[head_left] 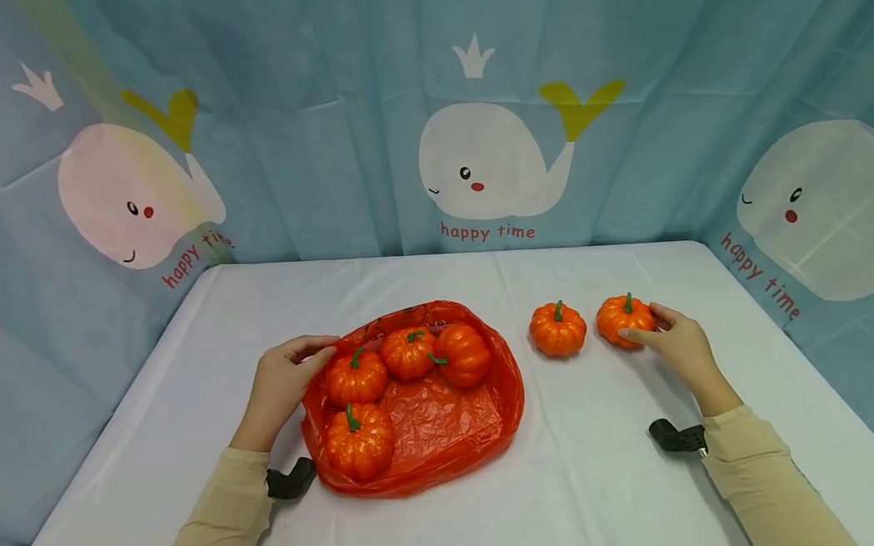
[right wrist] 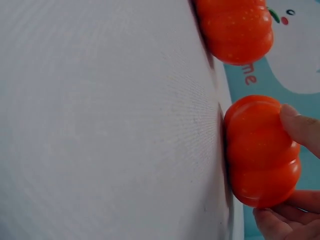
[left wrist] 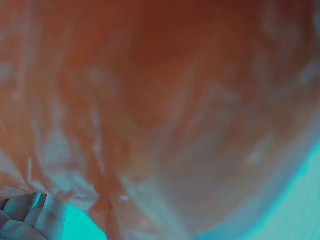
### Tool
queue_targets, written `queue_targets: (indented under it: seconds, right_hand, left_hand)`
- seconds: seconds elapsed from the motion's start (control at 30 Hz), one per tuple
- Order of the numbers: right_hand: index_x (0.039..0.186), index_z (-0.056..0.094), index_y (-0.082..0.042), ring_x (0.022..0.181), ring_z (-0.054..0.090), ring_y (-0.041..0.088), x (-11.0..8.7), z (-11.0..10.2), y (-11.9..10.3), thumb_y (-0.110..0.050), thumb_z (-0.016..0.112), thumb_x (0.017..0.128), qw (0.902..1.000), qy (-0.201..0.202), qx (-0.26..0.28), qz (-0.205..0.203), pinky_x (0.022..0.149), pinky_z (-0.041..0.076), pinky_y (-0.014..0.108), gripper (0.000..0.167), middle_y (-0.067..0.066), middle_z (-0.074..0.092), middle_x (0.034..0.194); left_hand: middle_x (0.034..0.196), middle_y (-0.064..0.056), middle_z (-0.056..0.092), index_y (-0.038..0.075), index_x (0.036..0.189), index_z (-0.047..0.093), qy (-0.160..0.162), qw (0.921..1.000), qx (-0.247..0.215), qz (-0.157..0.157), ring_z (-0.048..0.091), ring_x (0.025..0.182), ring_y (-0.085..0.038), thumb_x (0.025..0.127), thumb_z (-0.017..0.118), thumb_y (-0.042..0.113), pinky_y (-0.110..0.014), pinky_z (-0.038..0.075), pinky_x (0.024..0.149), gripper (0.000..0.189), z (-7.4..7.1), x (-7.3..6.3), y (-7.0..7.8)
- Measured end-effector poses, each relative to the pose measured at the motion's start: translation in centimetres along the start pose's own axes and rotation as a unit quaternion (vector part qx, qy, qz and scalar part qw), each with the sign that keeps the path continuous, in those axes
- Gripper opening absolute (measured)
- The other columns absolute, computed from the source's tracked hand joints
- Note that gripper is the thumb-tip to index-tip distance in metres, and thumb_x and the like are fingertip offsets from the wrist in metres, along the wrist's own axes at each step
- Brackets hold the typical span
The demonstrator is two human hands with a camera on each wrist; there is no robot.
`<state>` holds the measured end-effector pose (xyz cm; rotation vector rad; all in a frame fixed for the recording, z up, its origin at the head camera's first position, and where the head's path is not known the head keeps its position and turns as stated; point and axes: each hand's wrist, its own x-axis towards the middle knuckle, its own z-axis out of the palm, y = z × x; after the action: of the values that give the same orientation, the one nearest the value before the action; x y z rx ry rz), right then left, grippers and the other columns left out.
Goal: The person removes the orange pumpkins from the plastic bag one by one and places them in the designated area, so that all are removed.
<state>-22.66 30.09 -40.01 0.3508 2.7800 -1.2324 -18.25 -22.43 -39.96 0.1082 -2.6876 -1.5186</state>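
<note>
A red plastic bag (head_left: 442, 427) lies spread on the table with its mouth open upward. Inside it sit several small orange toy pumpkins (head_left: 360, 440) with green stems. My left hand (head_left: 282, 387) pinches the bag's left rim between thumb and fingers; in the left wrist view the bag hides most of that hand. To the right of the bag, my right hand (head_left: 678, 346) holds a toy pumpkin (right wrist: 260, 150), thumb on one side and fingers on the other. Another toy pumpkin (head_left: 557, 330) stands on the table between that one and the bag.
A white cloth covers the table (head_left: 607, 480). Behind it and along both sides hangs a blue curtain (head_left: 311, 180) printed with whales. Each wrist carries a black camera mount, one of them the right mount (head_left: 676, 436), low over the cloth.
</note>
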Motion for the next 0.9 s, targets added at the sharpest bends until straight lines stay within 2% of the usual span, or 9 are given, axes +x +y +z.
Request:
queue_targets:
  seconds: [0.23,0.4,0.77,0.9]
  right_hand:
    - [0.154,0.020,0.008,0.148,0.023,0.046,-0.3,0.1,0.1,-0.033,0.069,0.094,0.9995,0.007,0.030,-0.001,0.117,0.029,0.053,0.088,0.031,0.023,0.159]
    - [0.155,0.021,0.006,0.148,0.028,0.042,-0.9,0.1,0.2,-0.034,0.069,0.094,0.9985,0.027,0.046,-0.012,0.115,0.032,0.050,0.087,0.026,0.023,0.161]
    - [0.155,0.030,-0.001,0.143,0.039,0.038,-3.3,0.6,-1.6,-0.018,0.072,0.092,0.9893,0.111,0.058,-0.075,0.110,0.035,0.040,0.077,0.021,0.036,0.158]
    - [0.152,0.036,0.000,0.144,0.038,0.035,-4.2,1.2,-2.7,-0.015,0.075,0.090,0.9839,0.127,0.069,-0.105,0.111,0.035,0.042,0.075,0.021,0.040,0.156]
  left_hand:
    - [0.128,-0.011,0.068,0.013,0.122,0.072,-0.005,1.0000,0.003,-0.003,0.056,0.120,-0.023,0.096,0.063,0.044,-0.009,0.047,0.081,0.041,0.0,0.1,-0.1]
    - [0.126,-0.013,0.068,0.012,0.122,0.072,-0.003,1.0000,0.001,-0.005,0.057,0.120,-0.025,0.096,0.063,0.043,-0.009,0.046,0.081,0.042,-0.1,0.1,0.0]
    - [0.125,-0.011,0.069,0.013,0.122,0.071,-0.004,1.0000,0.001,-0.004,0.057,0.119,-0.024,0.096,0.063,0.043,-0.011,0.047,0.083,0.041,-0.1,0.2,-0.1]
    - [0.125,-0.011,0.069,0.013,0.122,0.072,-0.004,1.0000,0.001,-0.004,0.057,0.119,-0.024,0.096,0.063,0.044,-0.011,0.047,0.083,0.041,-0.1,0.2,-0.1]
